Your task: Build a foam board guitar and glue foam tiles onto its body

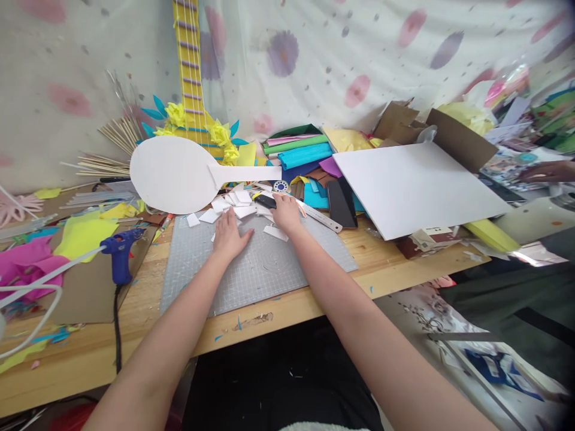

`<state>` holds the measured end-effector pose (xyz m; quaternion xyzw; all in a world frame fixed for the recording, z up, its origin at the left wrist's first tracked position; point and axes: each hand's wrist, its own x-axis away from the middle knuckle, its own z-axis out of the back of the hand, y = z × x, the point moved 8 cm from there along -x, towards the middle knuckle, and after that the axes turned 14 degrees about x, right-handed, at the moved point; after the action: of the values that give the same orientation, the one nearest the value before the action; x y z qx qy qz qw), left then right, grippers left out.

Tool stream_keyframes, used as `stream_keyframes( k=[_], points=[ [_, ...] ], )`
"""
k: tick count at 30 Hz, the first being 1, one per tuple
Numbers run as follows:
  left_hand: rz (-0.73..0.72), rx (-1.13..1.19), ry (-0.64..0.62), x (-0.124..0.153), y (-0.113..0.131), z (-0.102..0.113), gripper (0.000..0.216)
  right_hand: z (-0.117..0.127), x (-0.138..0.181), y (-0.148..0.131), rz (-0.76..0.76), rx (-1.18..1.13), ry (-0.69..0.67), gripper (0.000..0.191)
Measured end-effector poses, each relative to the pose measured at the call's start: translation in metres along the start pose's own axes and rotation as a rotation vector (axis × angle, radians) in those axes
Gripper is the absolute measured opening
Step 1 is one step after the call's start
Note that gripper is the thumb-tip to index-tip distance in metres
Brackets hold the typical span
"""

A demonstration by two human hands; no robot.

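My left hand [230,238] lies flat on the grey cutting mat [251,272], thumb apart, its fingertips against loose white board scraps [243,211]. Just right of the pile, my right hand [286,213] reaches forward with its fingers lowered; what is beneath its fingertips is partly hidden. A black and yellow utility knife [265,201] lies against that hand's left side. From under its right side extends a metal ruler [324,220]. Behind the scraps rests a white board cutout [177,175], a rounded body with a long neck pointing right.
A blue glue gun [120,254] stands at left beside yellow paper [85,234]. A phone [341,205] and a large white board [413,185] lie to the right. A yellow paper-flower instrument [191,78] leans at the back. Another person's hand [548,172] is at far right.
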<state>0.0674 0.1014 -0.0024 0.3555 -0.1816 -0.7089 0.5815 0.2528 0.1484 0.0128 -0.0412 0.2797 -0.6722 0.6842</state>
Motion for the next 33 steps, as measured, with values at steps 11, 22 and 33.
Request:
stream_keyframes(
  k=[11,22,33],
  points=[
    [-0.378,-0.031,-0.186,-0.01,0.075,-0.054,0.079,0.015,0.009,0.07,-0.355,-0.747,-0.068,0.026],
    [-0.208,0.017,0.075,-0.057,0.046,-0.004,0.033,0.008,0.012,0.074,-0.436,-0.981,-0.003,0.013],
    [0.942,1.552,0.42,-0.054,-0.035,0.021,0.027,0.005,0.024,0.062,-0.528,-1.113,-0.102,0.023]
  ],
)
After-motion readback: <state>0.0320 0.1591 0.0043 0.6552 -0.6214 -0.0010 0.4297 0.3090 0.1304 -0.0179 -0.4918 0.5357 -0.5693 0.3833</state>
